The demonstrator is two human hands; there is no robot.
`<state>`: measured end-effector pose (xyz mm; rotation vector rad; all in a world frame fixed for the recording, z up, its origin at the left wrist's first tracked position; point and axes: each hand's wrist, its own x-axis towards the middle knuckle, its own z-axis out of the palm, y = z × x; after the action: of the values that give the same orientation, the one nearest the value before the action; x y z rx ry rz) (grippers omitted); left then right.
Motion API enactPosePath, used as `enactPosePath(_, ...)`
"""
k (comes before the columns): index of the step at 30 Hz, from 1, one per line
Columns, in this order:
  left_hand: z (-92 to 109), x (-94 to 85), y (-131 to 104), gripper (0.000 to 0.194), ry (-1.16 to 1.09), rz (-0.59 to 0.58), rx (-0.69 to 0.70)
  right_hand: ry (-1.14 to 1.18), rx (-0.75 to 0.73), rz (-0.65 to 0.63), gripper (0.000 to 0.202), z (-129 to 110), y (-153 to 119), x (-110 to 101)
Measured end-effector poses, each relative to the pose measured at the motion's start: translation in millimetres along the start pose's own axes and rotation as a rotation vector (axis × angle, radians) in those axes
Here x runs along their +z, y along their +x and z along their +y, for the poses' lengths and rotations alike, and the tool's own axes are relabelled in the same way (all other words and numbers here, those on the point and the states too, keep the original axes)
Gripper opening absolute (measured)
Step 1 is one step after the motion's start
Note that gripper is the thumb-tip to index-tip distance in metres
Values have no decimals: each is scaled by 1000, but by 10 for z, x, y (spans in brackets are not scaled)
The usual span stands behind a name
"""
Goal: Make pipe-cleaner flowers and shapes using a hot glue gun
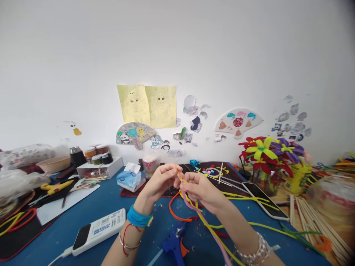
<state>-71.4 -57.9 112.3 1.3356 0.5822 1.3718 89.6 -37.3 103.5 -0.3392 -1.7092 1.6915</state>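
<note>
Near the centre of the head view, my left hand and my right hand are raised close together over the table. Between their pinched fingertips are yellow and pink fuzzy stems, which look twisted together at the top. The long yellow stem and the pink stem hang down from my right hand towards the bottom edge. An orange stem curves below my hands. A blue glue gun lies beneath them on the blue table.
A power bank with a cable and a tissue pack lie to the left. On the right are a phone, wooden sticks and fuzzy flowers in a vase. Beads and stems lie behind my hands.
</note>
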Motion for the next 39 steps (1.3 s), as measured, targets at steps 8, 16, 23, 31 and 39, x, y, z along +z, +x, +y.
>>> enactPosePath(8, -58, -90, -61, 22, -37, -209, 136, 357, 154, -439, 20, 124, 0, -5)
enactPosePath(16, 29, -4, -58, 17, 103, 40, 287, 299, 117, -329, 18, 155, 17, 16)
enactPosePath(23, 105, 105, -124, 13, 390, 358, 377, -8, 14, 6, 23, 58, 38, 60)
enactPosePath(31, 34, 175, -69, 18, 537, 662, 430, -980, -440, 478, 15, 191, 16, 56)
enactPosePath(39, 67, -29, 3, 23, 241, 330, 204, -346, -132, 269, 21, 71, 35, 56)
